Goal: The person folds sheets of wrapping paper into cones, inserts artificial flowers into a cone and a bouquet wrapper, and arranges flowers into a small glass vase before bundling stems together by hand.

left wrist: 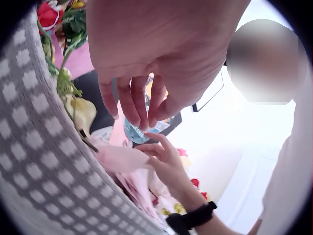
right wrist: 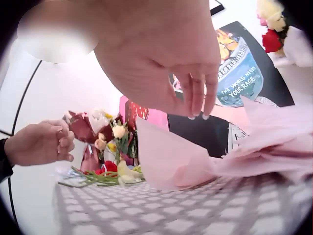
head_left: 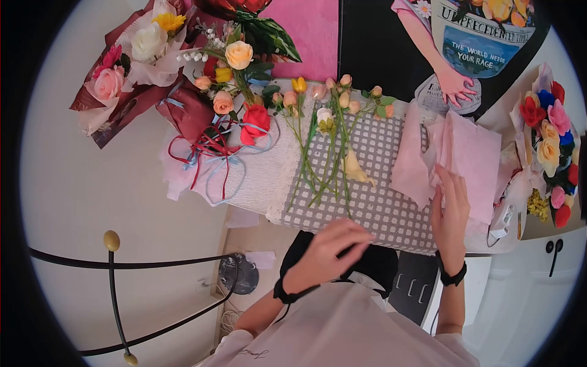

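My left hand [head_left: 330, 248] hovers at the table's front edge, fingers loosely bent and holding nothing. My right hand [head_left: 450, 214] is over the pink wrapping paper [head_left: 480, 165], its fingertips close above the sheets. In the right wrist view its fingers hang down with nothing between them, behind an upturned paper corner [right wrist: 171, 156]. The sheets lie folded and overlapping at the right of the checked tablecloth [head_left: 385, 211]. Left of them lie loose artificial flower stems [head_left: 330, 174], with small peach roses [head_left: 345, 98] and a cream calla lily [head_left: 354, 168].
A dark-red wrapped bouquet [head_left: 177, 116] lies at the back left, beside red and blue ribbons [head_left: 226, 153] and a red rose [head_left: 254, 124]. Another bouquet [head_left: 548, 153] is at the far right. A painted black panel [head_left: 373, 55] stands behind the table. A black metal rail [head_left: 159, 265] is at lower left.
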### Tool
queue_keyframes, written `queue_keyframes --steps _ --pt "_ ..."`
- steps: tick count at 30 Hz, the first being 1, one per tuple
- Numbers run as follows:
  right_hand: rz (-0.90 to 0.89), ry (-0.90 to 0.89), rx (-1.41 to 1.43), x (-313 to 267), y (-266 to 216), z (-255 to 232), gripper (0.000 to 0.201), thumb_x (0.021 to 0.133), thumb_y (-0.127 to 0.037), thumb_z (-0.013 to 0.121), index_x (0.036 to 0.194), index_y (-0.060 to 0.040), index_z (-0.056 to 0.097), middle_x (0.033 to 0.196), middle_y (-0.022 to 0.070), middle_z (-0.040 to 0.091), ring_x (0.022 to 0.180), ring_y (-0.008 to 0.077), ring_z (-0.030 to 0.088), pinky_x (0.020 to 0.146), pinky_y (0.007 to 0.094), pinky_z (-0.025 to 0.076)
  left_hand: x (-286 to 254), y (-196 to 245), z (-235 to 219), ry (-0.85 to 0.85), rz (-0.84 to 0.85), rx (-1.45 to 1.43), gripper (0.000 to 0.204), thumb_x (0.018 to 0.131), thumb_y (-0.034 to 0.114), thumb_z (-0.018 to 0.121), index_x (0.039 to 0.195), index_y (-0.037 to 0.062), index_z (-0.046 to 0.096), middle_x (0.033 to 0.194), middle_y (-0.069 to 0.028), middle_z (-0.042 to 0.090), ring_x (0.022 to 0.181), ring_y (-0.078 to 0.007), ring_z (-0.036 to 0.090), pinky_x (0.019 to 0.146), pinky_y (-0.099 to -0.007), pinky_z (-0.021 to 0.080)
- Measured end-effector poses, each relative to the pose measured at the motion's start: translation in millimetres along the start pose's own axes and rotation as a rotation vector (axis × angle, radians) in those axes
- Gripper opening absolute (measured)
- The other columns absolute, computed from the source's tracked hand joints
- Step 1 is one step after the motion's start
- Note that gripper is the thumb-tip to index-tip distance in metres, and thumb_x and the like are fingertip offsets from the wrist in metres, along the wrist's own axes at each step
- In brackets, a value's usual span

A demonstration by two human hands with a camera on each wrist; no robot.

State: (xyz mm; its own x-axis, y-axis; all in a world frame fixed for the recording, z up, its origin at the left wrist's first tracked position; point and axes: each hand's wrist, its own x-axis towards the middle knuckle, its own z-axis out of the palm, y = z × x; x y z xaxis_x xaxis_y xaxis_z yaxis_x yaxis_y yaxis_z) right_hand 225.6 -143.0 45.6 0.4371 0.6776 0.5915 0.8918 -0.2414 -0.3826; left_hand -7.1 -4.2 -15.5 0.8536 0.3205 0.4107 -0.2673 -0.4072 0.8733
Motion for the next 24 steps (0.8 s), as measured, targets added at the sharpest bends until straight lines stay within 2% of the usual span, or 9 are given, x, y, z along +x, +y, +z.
queue_keyframes --steps 2,3,5,8,12,14,18,21,24 --pt "-0.106 -0.210 -0.316 15 8 2 0.061 0.079 0.012 0.061 0.138 -0.0030 0.060 0.137 0.0206 0.059 0.121 0.0383 0.058 0.099 0.0463 0.049 8 -13 -15 0.256 0.022 0.305 0.026 0.086 -0.002 0.075 0.112 0.0029 0.075 0.106 -0.0107 0.069 0.096 -0.0286 0.065 0.084 -0.0379 0.052" --pt "-0.110 -0.217 -0.319 19 16 8 0.061 0.079 0.012 0.061 0.138 -0.0030 0.060 0.137 0.0206 0.059 0.121 0.0383 0.058 0.099 0.0463 0.049 16 -15 -20 0.261 0.019 0.300 0.026 0.086 -0.002 0.075 0.112 0.0029 0.075 0.106 -0.0107 0.069 0.096 -0.0286 0.065 0.084 -0.0379 0.052" --pt "-0.278 -0.321 -0.464 20 32 32 0.062 0.081 0.003 0.059 0.142 -0.0061 0.059 0.151 0.0187 0.051 0.136 0.0374 0.050 0.113 0.0474 0.043 30 -18 -28 0.360 0.017 0.566 0.027 0.084 -0.001 0.077 0.110 0.0030 0.074 0.105 -0.0096 0.067 0.095 -0.0307 0.063 0.087 -0.0391 0.050" --pt "-0.342 -0.343 -0.419 32 36 53 0.053 0.087 -0.003 0.055 0.139 -0.0066 0.061 0.153 0.0184 0.050 0.138 0.0377 0.050 0.116 0.0474 0.040 39 -24 -28 0.326 -0.072 0.677 0.039 0.082 0.007 0.080 0.119 0.0046 0.070 0.121 -0.0114 0.061 0.108 -0.0339 0.057 0.097 -0.0443 0.045" --pt "-0.347 -0.354 -0.395 46 46 63 0.045 0.087 -0.004 0.056 0.131 -0.0036 0.065 0.148 0.0186 0.054 0.139 0.0371 0.051 0.117 0.0470 0.040 44 -38 -22 0.259 -0.107 0.806 0.047 0.081 0.011 0.078 0.126 0.0046 0.066 0.133 -0.0140 0.055 0.120 -0.0373 0.051 0.108 -0.0515 0.041" --pt "-0.390 -0.393 -0.370 49 50 66 0.036 0.087 -0.004 0.055 0.122 -0.0008 0.066 0.139 0.0174 0.060 0.136 0.0363 0.054 0.116 0.0470 0.041 44 -41 -20 0.262 -0.105 0.809 0.046 0.080 0.009 0.076 0.125 0.0040 0.066 0.133 -0.0139 0.056 0.121 -0.0377 0.051 0.110 -0.0527 0.040" --pt "-0.378 -0.414 -0.333 50 44 58 0.036 0.082 -0.001 0.061 0.118 0.0010 0.066 0.131 0.0170 0.064 0.132 0.0362 0.056 0.116 0.0472 0.041 45 -46 -25 0.292 -0.108 0.847 0.043 0.078 0.004 0.069 0.121 0.0011 0.067 0.129 -0.0137 0.059 0.119 -0.0382 0.053 0.113 -0.0539 0.039" --pt "-0.352 -0.433 -0.195 49 27 42 0.043 0.074 0.001 0.069 0.117 0.0010 0.065 0.127 0.0174 0.064 0.129 0.0366 0.057 0.114 0.0480 0.043 46 -46 -34 0.318 -0.108 0.892 0.041 0.076 0.000 0.067 0.118 -0.0008 0.068 0.123 -0.0135 0.062 0.115 -0.0370 0.056 0.114 -0.0538 0.039" --pt "-0.295 -0.365 0.108 41 0 24 0.049 0.067 -0.001 0.076 0.115 0.0013 0.065 0.124 0.0174 0.065 0.124 0.0383 0.059 0.108 0.0480 0.047 44 -44 -43 0.348 -0.101 0.931 0.040 0.076 -0.007 0.066 0.115 -0.0012 0.068 0.119 -0.0135 0.064 0.113 -0.0356 0.058 0.115 -0.0532 0.038"
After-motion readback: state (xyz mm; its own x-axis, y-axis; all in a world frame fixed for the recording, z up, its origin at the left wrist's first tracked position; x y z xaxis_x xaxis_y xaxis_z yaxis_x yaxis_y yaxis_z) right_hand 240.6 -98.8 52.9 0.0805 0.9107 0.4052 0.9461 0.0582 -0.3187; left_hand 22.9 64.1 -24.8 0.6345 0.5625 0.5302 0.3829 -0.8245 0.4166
